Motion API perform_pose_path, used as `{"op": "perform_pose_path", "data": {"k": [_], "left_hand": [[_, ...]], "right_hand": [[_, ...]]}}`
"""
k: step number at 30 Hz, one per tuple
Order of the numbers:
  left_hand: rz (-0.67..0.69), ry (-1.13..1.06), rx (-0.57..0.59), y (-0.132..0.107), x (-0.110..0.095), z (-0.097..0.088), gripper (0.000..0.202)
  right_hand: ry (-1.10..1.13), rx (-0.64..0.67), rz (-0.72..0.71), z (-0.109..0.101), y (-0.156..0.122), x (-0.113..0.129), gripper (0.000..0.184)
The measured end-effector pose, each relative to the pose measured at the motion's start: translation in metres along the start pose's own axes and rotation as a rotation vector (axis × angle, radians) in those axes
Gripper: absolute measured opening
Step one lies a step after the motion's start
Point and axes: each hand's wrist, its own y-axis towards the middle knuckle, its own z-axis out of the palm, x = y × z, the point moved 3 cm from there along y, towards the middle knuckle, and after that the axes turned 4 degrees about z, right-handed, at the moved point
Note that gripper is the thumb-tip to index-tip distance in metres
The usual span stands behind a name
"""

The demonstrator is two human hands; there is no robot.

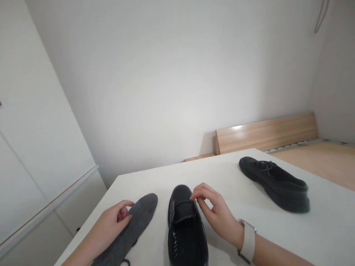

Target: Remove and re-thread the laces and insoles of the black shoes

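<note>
A dark grey insole [142, 214] slants up from the lower left, its rounded end pointing away from me. My left hand [118, 218] is closed on the insole's edge, fingers curled and thumb on its surface. In front of me stands a black shoe [181, 195], toe away from me, its opening spread so the dark inside and white stitch-like marks show. My right hand [210, 207], with a pale watch band on the wrist, pinches the right edge of that shoe's opening near the tongue. Part of a thin black cord [126, 261] shows beside the insole.
A second black shoe [273, 183], laced, lies on the right of the white table [222, 170]. Behind the table are a wooden headboard [266, 133] and a tan bed surface [318, 157]. White cabinets [36, 129] stand on the left.
</note>
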Motion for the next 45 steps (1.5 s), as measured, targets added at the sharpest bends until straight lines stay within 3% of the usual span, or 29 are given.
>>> {"op": "perform_pose_path", "data": {"k": [3,5,6,8,9,12,14,16,19,22,25,27,29,31,35,37,40,45], "left_hand": [[-0.097,-0.477,-0.144,-0.001,-0.031,-0.020,0.037],[-0.177,-0.729,-0.321,-0.008,-0.056,-0.030,0.043],[-0.154,-0.815,-0.392,-0.011,-0.072,-0.032,0.046],[-0.032,-0.884,-0.366,-0.013,-0.106,-0.029,0.046],[0.004,-0.874,-0.287,-0.013,-0.123,-0.024,0.040],[0.113,-0.900,-0.296,-0.009,-0.165,-0.009,0.023],[0.166,-0.968,-0.253,-0.005,-0.182,0.005,0.018],[0.224,-1.022,-0.144,-0.002,-0.189,0.020,0.014],[0.352,-0.953,0.084,0.001,-0.184,0.032,0.014],[0.489,-0.746,0.254,0.010,-0.171,0.027,0.039],[0.633,-0.477,0.359,0.020,-0.162,0.019,0.076],[0.694,-0.290,0.408,0.024,-0.160,0.020,0.081],[0.702,-0.161,0.404,0.025,-0.160,0.024,0.062],[0.698,-0.112,0.365,0.026,-0.159,0.027,0.038],[0.644,-0.234,0.310,0.036,-0.144,0.030,0.012],[0.514,-0.427,0.284,0.046,-0.129,0.034,0.020],[0.348,-0.682,0.242,0.061,-0.108,0.053,0.033],[0.263,-0.864,0.086,0.064,-0.093,0.083,0.035]], "right_hand": [[0.038,-0.034,0.043,0.001,-0.003,0.007,0.019],[0.098,-0.048,0.074,0.002,-0.007,0.011,0.018],[0.139,-0.044,0.079,0.003,-0.009,0.013,0.020],[0.226,-0.012,0.056,0.004,-0.013,0.019,0.027],[0.266,0.011,0.036,0.005,-0.015,0.022,0.031],[0.311,0.058,0.005,0.002,-0.018,0.032,0.048],[0.279,0.089,0.043,0.000,-0.017,0.039,0.058],[0.224,0.120,0.093,0.001,-0.016,0.045,0.057],[0.112,0.090,0.159,0.005,-0.013,0.048,0.037],[-0.016,0.011,0.219,0.008,-0.012,0.040,0.030],[-0.070,-0.017,0.314,0.006,-0.010,0.029,0.032],[-0.096,0.011,0.386,0.003,-0.009,0.023,0.045],[-0.151,0.046,0.429,0.001,-0.009,0.019,0.056],[-0.193,0.061,0.431,0.003,-0.009,0.016,0.055],[-0.088,0.066,0.376,0.016,-0.011,0.007,0.028],[0.000,0.046,0.370,0.021,-0.011,0.003,0.020],[0.150,0.012,0.437,0.023,-0.009,0.000,0.025],[0.339,-0.060,0.554,0.021,-0.007,-0.005,0.032]]}}
